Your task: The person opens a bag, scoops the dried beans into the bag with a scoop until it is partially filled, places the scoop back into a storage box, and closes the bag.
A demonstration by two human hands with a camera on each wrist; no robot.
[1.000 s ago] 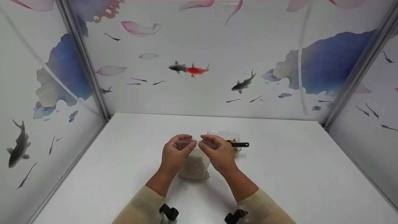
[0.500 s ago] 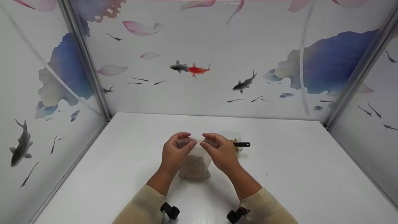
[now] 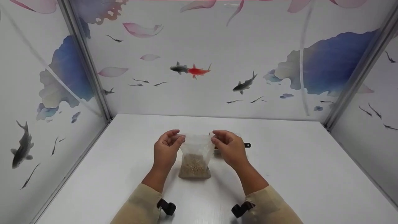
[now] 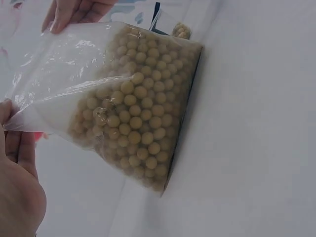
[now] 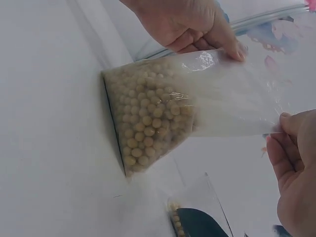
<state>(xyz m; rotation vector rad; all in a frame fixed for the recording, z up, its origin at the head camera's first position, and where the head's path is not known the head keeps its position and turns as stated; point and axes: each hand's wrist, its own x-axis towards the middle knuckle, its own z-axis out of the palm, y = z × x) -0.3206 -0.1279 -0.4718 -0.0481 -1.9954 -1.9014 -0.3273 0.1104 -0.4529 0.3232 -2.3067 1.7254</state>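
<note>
A clear plastic bag (image 3: 194,166) stands upright on the white table, its lower half filled with round tan soybeans (image 4: 140,108). My left hand (image 3: 165,151) pinches the top left corner of the bag between thumb and fingers. At the opposite top corner, my right hand (image 3: 231,151) pinches the film in the same way. Between the hands the bag's mouth edge is stretched out wide. The right wrist view shows the upper part of the bag as bare film, with the soybeans settled at its base.
Behind my right hand is a clear plastic box (image 5: 213,190), mostly hidden in the head view, with some soybeans inside. A dark utensil (image 5: 200,222) lies in it, its black handle (image 3: 247,145) sticking out to the right. Printed panels (image 3: 199,96) surround the white table (image 3: 295,174).
My hands have moved apart, left and right, from close together at the middle of the bag's top out to its corners. The bag's mouth now shows between them; its base stays put.
</note>
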